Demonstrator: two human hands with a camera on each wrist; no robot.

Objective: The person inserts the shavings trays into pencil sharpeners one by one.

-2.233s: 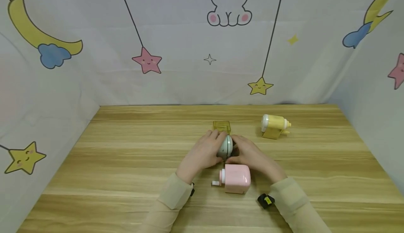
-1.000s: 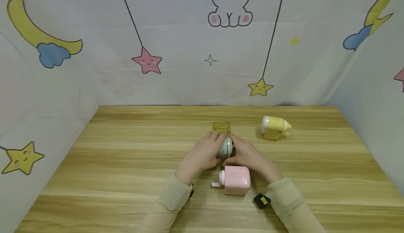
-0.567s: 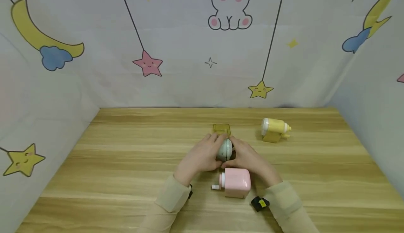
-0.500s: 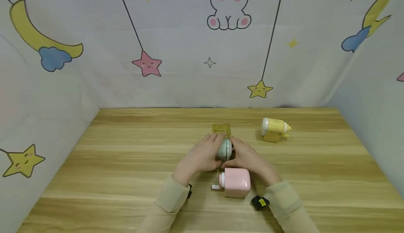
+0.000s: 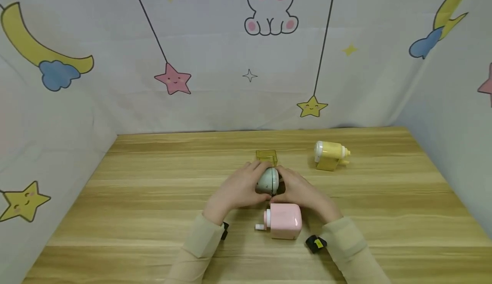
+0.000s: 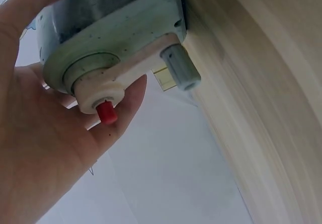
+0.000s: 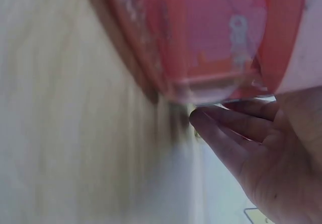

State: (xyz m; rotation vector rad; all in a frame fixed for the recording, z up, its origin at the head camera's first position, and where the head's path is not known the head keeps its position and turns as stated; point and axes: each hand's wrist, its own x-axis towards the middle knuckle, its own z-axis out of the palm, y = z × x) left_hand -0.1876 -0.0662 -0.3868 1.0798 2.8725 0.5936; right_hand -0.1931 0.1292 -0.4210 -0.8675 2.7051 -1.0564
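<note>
In the head view my left hand (image 5: 239, 188) grips the pale green crank pencil sharpener (image 5: 265, 181) from its left side. The left wrist view shows its crank handle (image 6: 182, 67) and a red knob (image 6: 106, 112) facing the palm. My right hand (image 5: 301, 192) curves round the sharpener's right end, fingertips at its top edge and thumb at the near edge; a dark seam runs down the body there. Just in front of the hands lies a pink pencil sharpener (image 5: 285, 221), which hides what the right fingers (image 7: 221, 138) touch in the right wrist view.
A see-through yellow box-like piece (image 5: 266, 156) lies just behind the hands. Farther right stands a yellow pencil sharpener (image 5: 330, 155). A black wrist device (image 5: 316, 244) shows at the right cuff. White printed cloth (image 5: 215, 53) walls the wooden table (image 5: 153, 198) at back and sides.
The left hand has shifted slightly left, and more of the green pencil sharpener's body shows between the hands. The whole head view has also shifted a little. The pink and yellow sharpeners stay put.
</note>
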